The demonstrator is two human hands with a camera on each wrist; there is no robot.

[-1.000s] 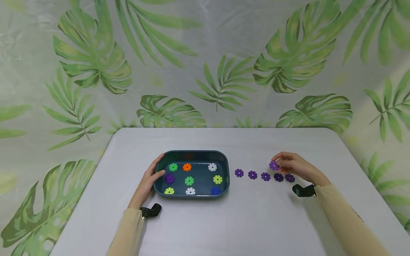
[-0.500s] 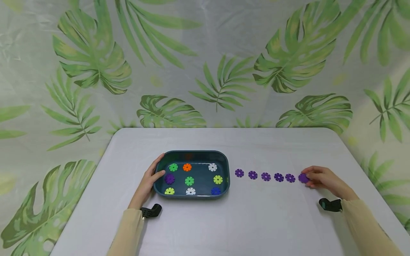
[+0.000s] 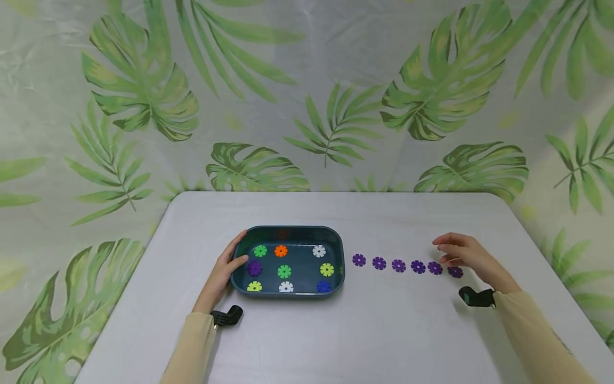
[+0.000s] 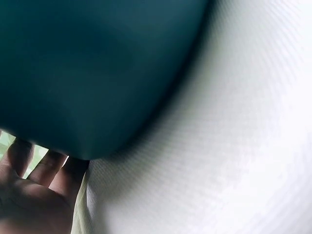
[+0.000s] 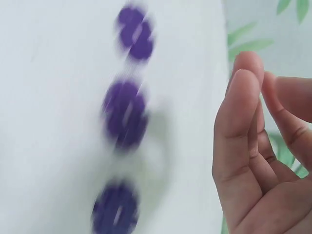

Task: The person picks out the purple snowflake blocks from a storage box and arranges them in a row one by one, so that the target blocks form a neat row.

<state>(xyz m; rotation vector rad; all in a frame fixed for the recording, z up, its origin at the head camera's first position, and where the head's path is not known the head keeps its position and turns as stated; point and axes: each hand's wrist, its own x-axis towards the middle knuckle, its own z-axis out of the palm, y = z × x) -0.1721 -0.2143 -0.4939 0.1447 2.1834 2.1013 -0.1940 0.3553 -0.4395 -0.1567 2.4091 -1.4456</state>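
My left hand (image 3: 223,274) grips the left end of a dark teal tray (image 3: 343,261), thumb over the rim and fingers along the outside. In the left wrist view, the fingers (image 4: 46,168) touch the tray's wall (image 4: 97,83). My right hand (image 3: 472,258) hovers with nothing in it, fingers loosely bent, above the right end of a row of purple snowflake discs. Just below it lies the last purple snowflake disc (image 3: 455,272), partly covered by the hand. In the right wrist view several discs, such as a blurred purple disc (image 5: 126,114), lie beside the hand (image 5: 258,161).
Inside the tray lie several loose discs: an orange disc (image 3: 280,250), a purple disc (image 3: 255,268), a blue disc (image 3: 323,286), plus green, yellow and white ones. The row, from the leftmost disc (image 3: 358,260), runs rightward across the white table (image 3: 336,341). A leaf-print cloth (image 3: 336,64) hangs behind.
My right hand carried a purple disc rightward, set it down at the row's right end, let go, then lifted and moved back slightly left. My left hand stays on the tray.
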